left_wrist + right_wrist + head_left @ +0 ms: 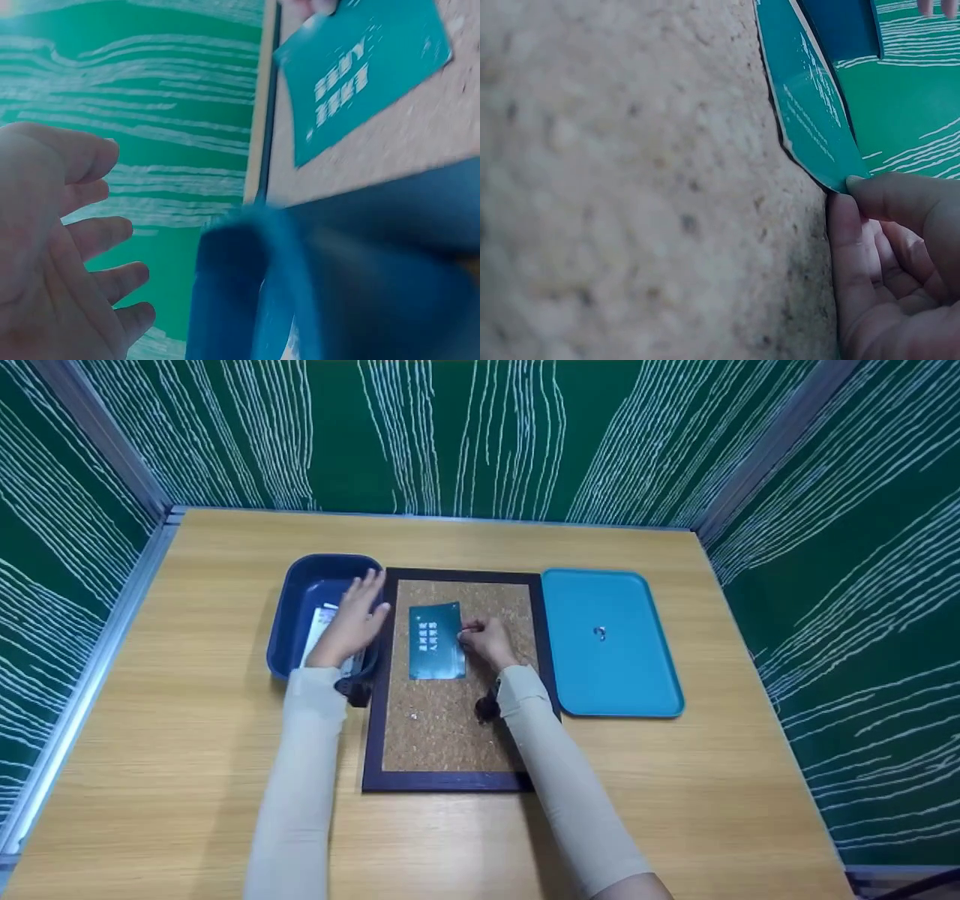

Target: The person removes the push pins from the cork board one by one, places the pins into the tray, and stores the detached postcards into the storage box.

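Observation:
A teal card (436,641) with white lettering lies over the upper part of a cork board (450,727) in a dark frame. My right hand (489,642) pinches the card's right edge between thumb and fingertip; the right wrist view shows that hand (900,255) with the card (810,112) bent up along one side. Over the dark blue bin (300,577) hovers my left hand (352,619), fingers spread and holding nothing. In the left wrist view this hand (60,247) stays apart from the bin's blurred rim (247,225).
White papers (319,630) lie inside the bin, partly covered by my left hand. On the right, a light blue tray (615,675) carries some small shiny pieces (600,633). A tiny clear piece (413,715) sits on the cork. Green patterned walls (495,442) border the wooden table (172,720).

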The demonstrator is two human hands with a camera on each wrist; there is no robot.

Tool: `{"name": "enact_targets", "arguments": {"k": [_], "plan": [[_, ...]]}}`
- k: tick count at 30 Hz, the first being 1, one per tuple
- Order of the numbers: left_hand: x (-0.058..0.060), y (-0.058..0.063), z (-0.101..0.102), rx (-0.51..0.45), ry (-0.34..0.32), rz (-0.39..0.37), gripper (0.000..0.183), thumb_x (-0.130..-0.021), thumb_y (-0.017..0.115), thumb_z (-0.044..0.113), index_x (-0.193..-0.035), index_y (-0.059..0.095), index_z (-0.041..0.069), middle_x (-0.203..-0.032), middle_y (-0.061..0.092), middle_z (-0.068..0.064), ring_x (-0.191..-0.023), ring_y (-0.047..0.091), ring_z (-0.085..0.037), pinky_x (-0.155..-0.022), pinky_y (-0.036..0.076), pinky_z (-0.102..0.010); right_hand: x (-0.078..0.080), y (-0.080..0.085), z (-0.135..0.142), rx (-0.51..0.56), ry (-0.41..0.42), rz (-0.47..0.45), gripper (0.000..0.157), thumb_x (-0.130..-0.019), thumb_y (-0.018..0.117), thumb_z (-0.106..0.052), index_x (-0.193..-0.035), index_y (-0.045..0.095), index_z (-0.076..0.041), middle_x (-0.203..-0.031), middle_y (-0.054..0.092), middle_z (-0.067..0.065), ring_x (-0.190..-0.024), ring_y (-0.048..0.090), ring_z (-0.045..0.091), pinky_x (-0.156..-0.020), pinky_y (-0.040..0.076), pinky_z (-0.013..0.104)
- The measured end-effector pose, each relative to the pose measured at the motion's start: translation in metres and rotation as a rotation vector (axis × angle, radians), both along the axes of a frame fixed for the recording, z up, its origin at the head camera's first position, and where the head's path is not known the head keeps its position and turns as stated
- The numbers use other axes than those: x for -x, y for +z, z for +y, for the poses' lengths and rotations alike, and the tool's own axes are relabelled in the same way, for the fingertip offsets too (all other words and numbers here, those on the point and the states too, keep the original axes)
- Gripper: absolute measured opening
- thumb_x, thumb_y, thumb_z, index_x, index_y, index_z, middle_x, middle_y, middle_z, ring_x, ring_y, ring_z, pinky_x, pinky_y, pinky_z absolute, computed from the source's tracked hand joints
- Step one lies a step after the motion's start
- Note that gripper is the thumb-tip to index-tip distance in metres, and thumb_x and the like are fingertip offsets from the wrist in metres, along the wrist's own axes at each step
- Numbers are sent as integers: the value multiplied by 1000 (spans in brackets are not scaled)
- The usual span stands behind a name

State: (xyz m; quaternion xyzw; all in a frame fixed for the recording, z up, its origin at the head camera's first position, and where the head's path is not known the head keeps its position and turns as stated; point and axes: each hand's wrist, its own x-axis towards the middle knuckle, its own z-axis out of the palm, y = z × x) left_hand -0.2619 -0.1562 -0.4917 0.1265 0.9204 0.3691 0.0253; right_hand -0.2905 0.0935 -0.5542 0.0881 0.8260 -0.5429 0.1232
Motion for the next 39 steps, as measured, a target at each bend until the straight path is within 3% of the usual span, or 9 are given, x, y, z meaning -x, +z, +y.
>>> {"name": "enact_targets", "arguments": {"k": [14, 22, 31, 39], "plan": [[-23, 5, -65, -166, 184, -16, 58, -104, 38, 27, -155, 15, 14, -163, 8, -9, -150, 2, -32, -122, 4, -50, -5, -4, -1, -14, 5, 4, 17, -90, 64, -6, -105, 70, -4, -98, 69, 10, -87, 64, 18, -79, 54, 29], [-31, -4, -94, -282, 292, -95, 59, -104, 37, 32, -156, 12, 17, -163, 8, -7, -150, 4, -28, -122, 6, -46, -5, -4, -1, 3, -3, 10, 18, -88, 66, -7, -105, 70, -3, -100, 69, 11, -87, 64, 18, -79, 54, 29], [-33, -19, -113, -492, 360, -172, 59, -105, 35, 28, -155, 10, 12, -162, 7, -5, -150, 5, -22, -123, 9, -39, -3, -3, 0, 58, -3, -11, 22, -89, 64, -5, -111, 69, -2, -101, 68, 11, -86, 65, 16, -77, 56, 26], [-31, -30, -117, -652, 439, -281, 56, -105, 31, 31, -156, 9, 21, -163, 6, 3, -150, 4, -17, -123, 8, -36, -2, -1, 1, 63, -12, -20, 24, -89, 63, -4, -113, 69, -3, -100, 69, 10, -85, 65, 14, -75, 55, 24]]}}
